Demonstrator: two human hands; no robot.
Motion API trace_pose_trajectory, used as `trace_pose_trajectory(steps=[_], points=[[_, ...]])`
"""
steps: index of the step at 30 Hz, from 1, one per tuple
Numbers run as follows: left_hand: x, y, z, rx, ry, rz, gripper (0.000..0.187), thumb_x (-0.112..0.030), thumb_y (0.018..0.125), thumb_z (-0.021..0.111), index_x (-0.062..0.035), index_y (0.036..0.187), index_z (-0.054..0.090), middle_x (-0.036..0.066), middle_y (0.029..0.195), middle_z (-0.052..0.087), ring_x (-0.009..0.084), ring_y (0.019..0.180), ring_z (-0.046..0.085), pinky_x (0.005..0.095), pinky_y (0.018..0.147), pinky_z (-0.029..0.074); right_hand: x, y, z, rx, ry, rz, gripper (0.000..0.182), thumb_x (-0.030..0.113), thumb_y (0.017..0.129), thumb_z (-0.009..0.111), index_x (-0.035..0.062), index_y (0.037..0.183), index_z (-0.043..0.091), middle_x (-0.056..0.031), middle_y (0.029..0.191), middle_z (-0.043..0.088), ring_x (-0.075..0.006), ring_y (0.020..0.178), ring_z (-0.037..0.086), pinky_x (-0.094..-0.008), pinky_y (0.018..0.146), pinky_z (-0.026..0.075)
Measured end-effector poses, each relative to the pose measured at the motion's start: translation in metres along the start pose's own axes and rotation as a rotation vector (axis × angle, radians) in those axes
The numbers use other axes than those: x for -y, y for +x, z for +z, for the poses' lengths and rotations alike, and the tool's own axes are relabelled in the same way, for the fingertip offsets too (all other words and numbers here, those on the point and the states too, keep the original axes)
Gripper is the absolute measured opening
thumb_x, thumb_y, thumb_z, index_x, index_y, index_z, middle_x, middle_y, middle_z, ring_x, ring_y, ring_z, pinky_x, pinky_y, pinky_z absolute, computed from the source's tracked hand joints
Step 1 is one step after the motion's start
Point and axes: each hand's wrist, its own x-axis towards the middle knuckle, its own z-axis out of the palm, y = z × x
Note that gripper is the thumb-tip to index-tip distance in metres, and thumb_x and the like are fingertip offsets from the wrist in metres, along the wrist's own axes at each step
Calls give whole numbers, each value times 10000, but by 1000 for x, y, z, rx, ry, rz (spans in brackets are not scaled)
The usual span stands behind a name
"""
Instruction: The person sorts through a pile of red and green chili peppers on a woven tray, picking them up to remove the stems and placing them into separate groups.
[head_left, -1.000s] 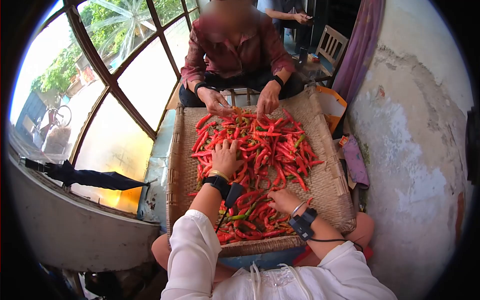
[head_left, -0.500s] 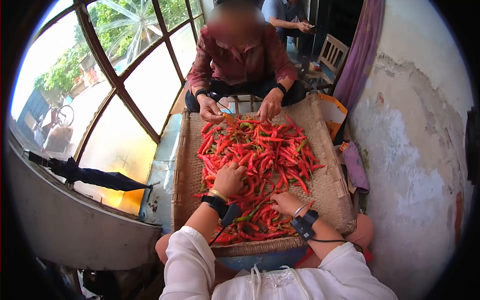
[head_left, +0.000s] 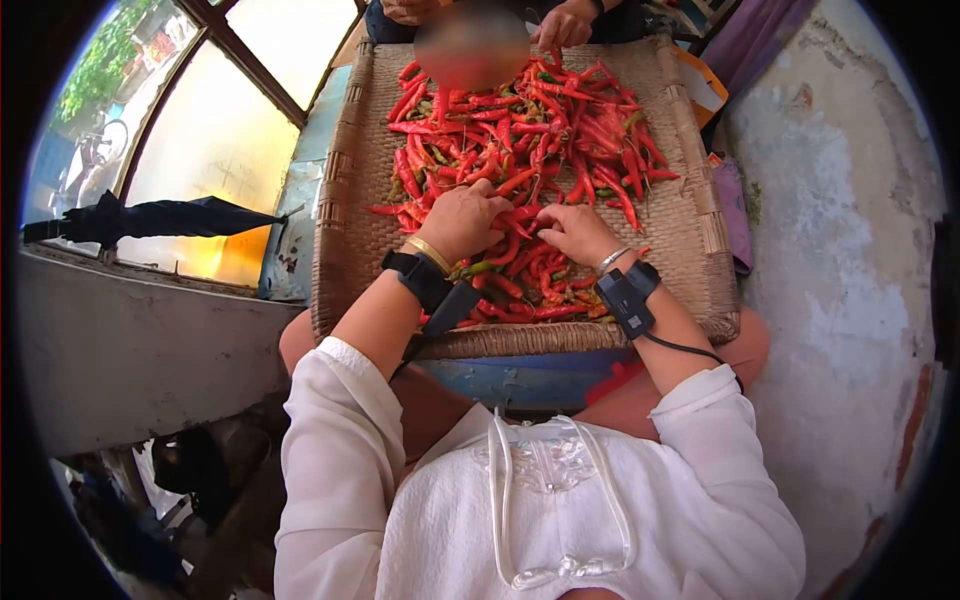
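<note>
Red chili peppers (head_left: 500,130), a few of them green, lie heaped on a woven tray (head_left: 695,300). My left hand (head_left: 462,222) is over the near part of the heap, its fingers curled round a red pepper. Close to its right, my right hand (head_left: 580,235) has thumb and fingertips drawn together at the peppers; what they hold, if anything, is too small to make out. Both wrists carry a bracelet and a black strapped device.
Across the tray, a co-worker's hand (head_left: 566,24) touches the far peppers. A folded dark umbrella (head_left: 190,217) lies along the window at left. A purple cloth bag (head_left: 733,215) hangs beside the tray, near the rough wall (head_left: 840,250) at right.
The view has tilted downward, so the tray appears higher. My two hands have come closer together, and my left hand now has a red pepper at its fingers.
</note>
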Motion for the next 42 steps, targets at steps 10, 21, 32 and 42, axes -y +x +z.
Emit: trace_pose_trajectory(steps=[10, 21, 32, 42], points=[[-5, -4, -4, -95, -339, -27, 255, -157, 721, 634, -30, 943, 617, 123, 742, 619, 289, 708, 608, 346, 657, 480, 2, 10, 19, -245, -85, -96, 275, 254, 792, 617, 44, 962, 566, -116, 890, 616, -283, 792, 601, -385, 694, 473], [-34, -11, -22, -66, -661, -34, 247, -133, 706, 630, -23, 927, 624, 158, 775, 631, 281, 744, 625, 341, 672, 488, 11, -17, 20, -55, 1560, 265, 119, 248, 824, 599, 132, 853, 607, 19, 700, 596, -101, 595, 530, -254, 530, 415], [-41, -38, -11, -21, -868, -418, 238, -83, 796, 596, -14, 1023, 610, 59, 754, 625, 86, 666, 565, 254, 614, 476, -2, -5, 31, -84, 1538, 278, 154, 266, 820, 604, 115, 845, 589, 8, 672, 585, -92, 549, 544, -249, 477, 412], [-28, -36, 6, -60, -1207, -536, 257, -223, 923, 450, 2, 933, 574, 13, 714, 577, 81, 587, 547, 222, 513, 463, 11, -16, 9, -316, 1319, 349, 179, 216, 830, 580, 42, 865, 561, -48, 683, 602, -98, 514, 560, -226, 399, 417]])
